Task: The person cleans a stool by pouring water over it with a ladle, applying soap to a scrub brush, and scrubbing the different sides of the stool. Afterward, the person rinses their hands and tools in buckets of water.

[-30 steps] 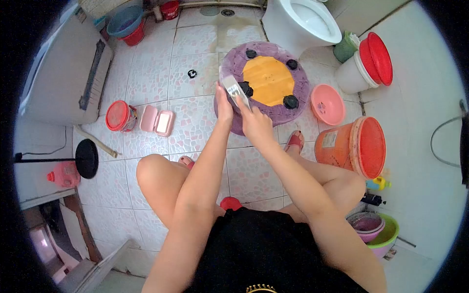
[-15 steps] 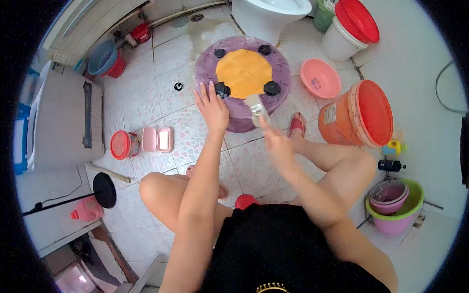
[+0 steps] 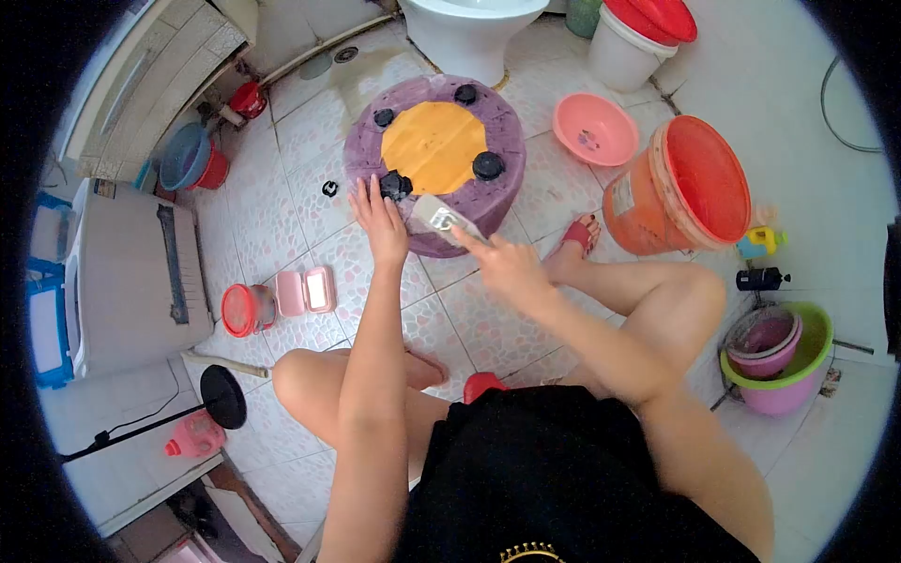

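A round purple ottoman point(image 3: 363, 144) lies upside down on the floor, with a yellow-orange panel point(image 3: 434, 147) and black feet point(image 3: 488, 166) on its upturned underside. My left hand point(image 3: 380, 223) rests on its near left edge, fingers stretched out beside the black foot point(image 3: 396, 184) there. In my right hand point(image 3: 514, 272) is a pale scrubbing brush point(image 3: 445, 219), gripped by its handle and held against the near rim of the ottoman. Its bristles are hidden underneath.
A pink basin point(image 3: 595, 129) and a big orange bucket point(image 3: 648, 192) stand to the right. A red-lidded tub point(image 3: 247, 311) and an open pink soap box point(image 3: 305, 291) are on the left. A small black piece point(image 3: 329, 189) lies on the tiles. The toilet point(image 3: 472, 38) is behind.
The brush has moved left along the ottoman's near rim and turned more sideways. My left hand stays on the ottoman's edge. The whole view has shifted slightly.
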Demonstrator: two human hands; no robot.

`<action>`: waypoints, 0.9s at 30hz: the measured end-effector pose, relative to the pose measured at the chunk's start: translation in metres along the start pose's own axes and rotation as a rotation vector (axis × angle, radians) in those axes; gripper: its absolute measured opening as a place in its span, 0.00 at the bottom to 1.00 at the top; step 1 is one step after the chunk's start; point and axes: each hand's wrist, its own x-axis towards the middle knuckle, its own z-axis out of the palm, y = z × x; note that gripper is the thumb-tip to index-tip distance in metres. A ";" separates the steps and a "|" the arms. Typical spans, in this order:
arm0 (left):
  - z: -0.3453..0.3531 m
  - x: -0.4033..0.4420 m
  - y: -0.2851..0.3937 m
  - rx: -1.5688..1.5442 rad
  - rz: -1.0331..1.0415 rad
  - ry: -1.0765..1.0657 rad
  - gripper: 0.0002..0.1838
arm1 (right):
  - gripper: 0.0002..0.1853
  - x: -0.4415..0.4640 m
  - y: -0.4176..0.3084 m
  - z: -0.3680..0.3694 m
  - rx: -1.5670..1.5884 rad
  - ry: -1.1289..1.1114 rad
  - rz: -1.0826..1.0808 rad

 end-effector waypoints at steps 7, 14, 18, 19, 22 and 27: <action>-0.003 0.003 0.005 0.008 0.015 -0.001 0.26 | 0.38 -0.007 0.066 -0.022 -0.119 0.058 0.052; 0.001 0.001 0.005 0.028 -0.010 0.016 0.27 | 0.39 0.000 -0.007 0.025 0.005 0.079 0.103; 0.001 0.000 -0.005 -0.035 0.029 0.005 0.28 | 0.39 0.017 -0.048 0.045 0.104 0.076 0.013; 0.002 0.001 -0.009 -0.034 0.041 -0.002 0.28 | 0.39 0.020 -0.051 0.045 0.108 0.083 0.015; -0.001 0.000 -0.014 -0.028 0.055 -0.024 0.29 | 0.38 0.019 -0.040 0.025 0.063 0.073 -0.003; -0.009 0.001 -0.006 0.011 0.040 -0.064 0.30 | 0.36 0.008 0.029 0.004 0.003 0.029 -0.033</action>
